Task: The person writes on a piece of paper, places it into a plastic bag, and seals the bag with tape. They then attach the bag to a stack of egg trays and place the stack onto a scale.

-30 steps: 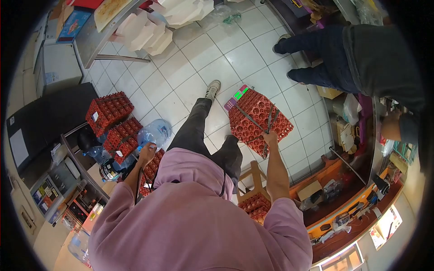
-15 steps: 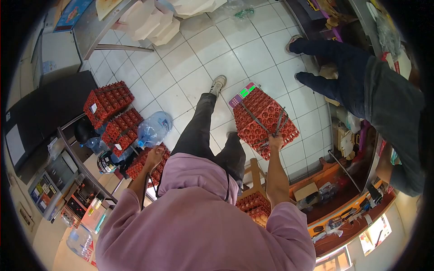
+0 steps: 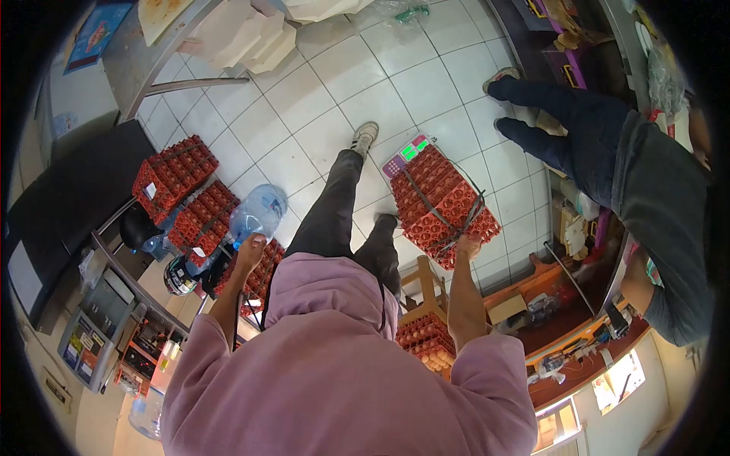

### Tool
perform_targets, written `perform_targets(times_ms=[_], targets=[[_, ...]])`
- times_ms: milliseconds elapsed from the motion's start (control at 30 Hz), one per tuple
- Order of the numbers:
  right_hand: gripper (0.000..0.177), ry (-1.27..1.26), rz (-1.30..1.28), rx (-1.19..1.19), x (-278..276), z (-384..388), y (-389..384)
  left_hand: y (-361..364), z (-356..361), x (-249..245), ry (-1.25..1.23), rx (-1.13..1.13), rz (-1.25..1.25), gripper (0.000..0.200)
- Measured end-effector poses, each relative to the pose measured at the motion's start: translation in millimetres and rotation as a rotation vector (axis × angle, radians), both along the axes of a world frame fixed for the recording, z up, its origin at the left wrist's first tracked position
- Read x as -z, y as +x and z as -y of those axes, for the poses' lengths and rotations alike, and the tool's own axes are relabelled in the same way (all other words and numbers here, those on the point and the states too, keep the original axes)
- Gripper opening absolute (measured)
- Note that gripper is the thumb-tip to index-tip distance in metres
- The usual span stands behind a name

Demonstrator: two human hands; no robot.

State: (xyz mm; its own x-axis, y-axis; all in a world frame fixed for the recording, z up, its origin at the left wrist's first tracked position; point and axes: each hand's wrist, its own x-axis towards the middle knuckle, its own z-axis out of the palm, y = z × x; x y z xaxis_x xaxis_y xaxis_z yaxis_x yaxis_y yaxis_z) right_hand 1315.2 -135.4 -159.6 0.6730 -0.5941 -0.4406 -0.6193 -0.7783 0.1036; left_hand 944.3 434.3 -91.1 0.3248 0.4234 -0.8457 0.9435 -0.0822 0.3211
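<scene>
My right hand (image 3: 469,245) is closed on the dark straps (image 3: 462,223) that bind a stack of red egg trays (image 3: 430,196). The stack rests at a pink-and-purple scale (image 3: 407,155) with lit green displays, whose platform is hidden under the trays. My left hand (image 3: 252,248) hangs with curled fingers by the blue cap end of a large clear water jug (image 3: 260,210). Whether it holds anything is hard to make out. More strapped red egg trays (image 3: 204,220) stand left of the jug.
A co-worker (image 3: 601,152) stands at right beside a cluttered shelf. Egg trays with eggs (image 3: 427,342) sit by a wooden stool (image 3: 426,292) near my right side. Further tray stacks (image 3: 175,175) and a helmet (image 3: 180,275) lie at left. White tiled floor (image 3: 319,106) stretches ahead.
My right hand has dropped slightly lower against the stack's near side, and the straps sit lower on the trays. My left hand has moved slightly up toward the jug's cap end.
</scene>
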Motion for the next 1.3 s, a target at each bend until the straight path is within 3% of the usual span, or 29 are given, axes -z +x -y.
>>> perform_targets(times_ms=[133, 267, 367, 467, 500, 600, 733, 800, 867, 933, 1000, 1067, 1100, 1167, 1300], targets=[[0.047, -0.072, 0.045, 0.056, -33, 0, -21, 55, -8, -15, 0.094, 0.148, -0.022, 0.030], [0.036, -0.050, 0.062, -0.012, -83, -3, -65, 95, -5, -8, 0.027, 0.074, 0.081, 0.030], [0.029, 0.065, -0.179, -0.167, -68, 50, -114, 124, 8, -11, 0.030, 0.084, 0.242, 0.030], [0.021, 0.579, -0.112, 0.221, -45, 91, -172, 169, 37, -68, 0.031, 0.079, 0.566, 0.028], [0.015, 0.579, -0.120, 0.181, -48, 93, -185, 186, 51, -112, 0.027, 0.073, 0.629, 0.027], [0.015, 0.655, -0.076, 0.406, -108, 54, -205, 207, 91, -254, 0.029, 0.162, 0.954, 0.021], [0.023, 0.793, -0.093, 0.570, -115, 61, -235, 198, 135, -368, -0.088, 0.573, 1.587, 0.017], [0.020, 0.849, -0.126, 0.543, -117, 68, -260, 191, 159, -410, -0.364, 0.598, 1.871, 0.018], [0.017, 0.833, -0.102, 0.529, -124, 59, -279, 181, 175, -460, -0.152, 0.662, 2.274, 0.007], [0.012, 0.725, -0.084, 0.522, -137, 40, -293, 175, 170, -489, -0.274, 0.785, 2.497, 0.013], [0.015, 0.668, -0.188, 0.563, -134, 27, -303, 175, 151, -508, -0.672, 0.885, 2.511, 0.026], [0.015, 0.669, -0.190, 0.537, -135, 6, -308, 164, 130, -515, -0.820, 0.762, 2.528, 0.032], [0.014, 0.672, -0.190, 0.527, -139, -6, -306, 159, 117, -520, -0.745, 0.607, 2.556, 0.031], [0.014, 0.678, -0.182, 0.497, -148, -30, -295, 159, 81, -520, -0.589, 0.532, 2.624, 0.029], [0.014, 0.723, -0.218, 0.352, -149, -74, -242, 159, -14, -534, -0.035, 0.726, 2.679, 0.024]])
